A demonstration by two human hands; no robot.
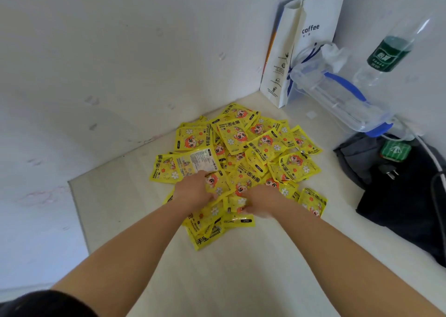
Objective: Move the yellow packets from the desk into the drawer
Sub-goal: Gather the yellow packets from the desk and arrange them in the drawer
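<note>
head view showed the packets [253, 148] in a loose heap on the desk [241, 280], near the corner; no drawer was in sight. both hands lay on the near edge of the heap, the left hand [193, 191] and the right hand [261, 203] close together, fingers sunk among the packets, so i could not tell if either one gripped anything. to do this step well, i think the hands should come in from both sides, gather a small bunch and squeeze it firmly, because such slick packets probably slide out easily.
</note>
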